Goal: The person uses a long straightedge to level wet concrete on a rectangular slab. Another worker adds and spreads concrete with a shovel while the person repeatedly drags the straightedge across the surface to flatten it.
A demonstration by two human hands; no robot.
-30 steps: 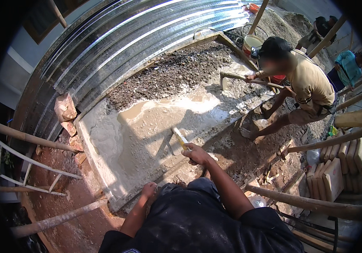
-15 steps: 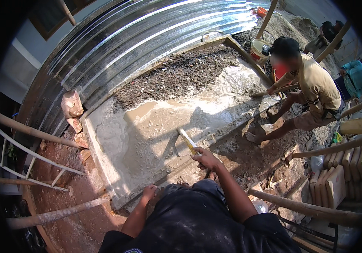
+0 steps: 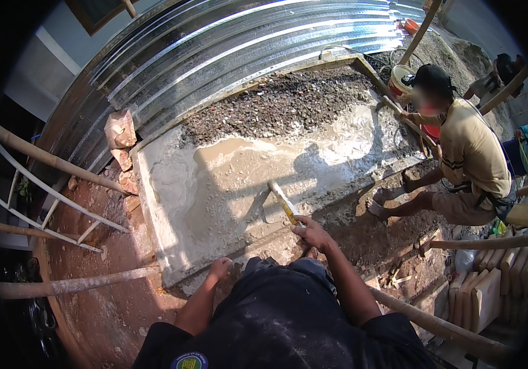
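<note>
My right hand (image 3: 313, 233) is wrapped round a long yellow-and-white tool handle (image 3: 285, 204), which slants forward over the wet grey mix; what its lower end carries is not visible. Low beside my body, near the front edge of the mixing trough (image 3: 205, 270), my left hand (image 3: 220, 269) has its fingers curled, with nothing visible in them. In the trough, wet cement mix (image 3: 215, 206) lies on the near side and dark gravel (image 3: 276, 104) along the far side.
A co-worker (image 3: 470, 135) in a tan shirt holds a long wooden handle (image 3: 408, 123) over the trough's right end. Corrugated metal sheets (image 3: 215, 55) stand behind. Bamboo poles (image 3: 61, 158), a white metal frame (image 3: 55, 195), stacked tan slabs (image 3: 486, 298) and a bucket (image 3: 399, 81) surround it.
The view has shifted, so most of the scene sits farther right. The co-worker's tool handle has swung to point up and away. My right hand keeps its hold on the yellow-and-white handle.
</note>
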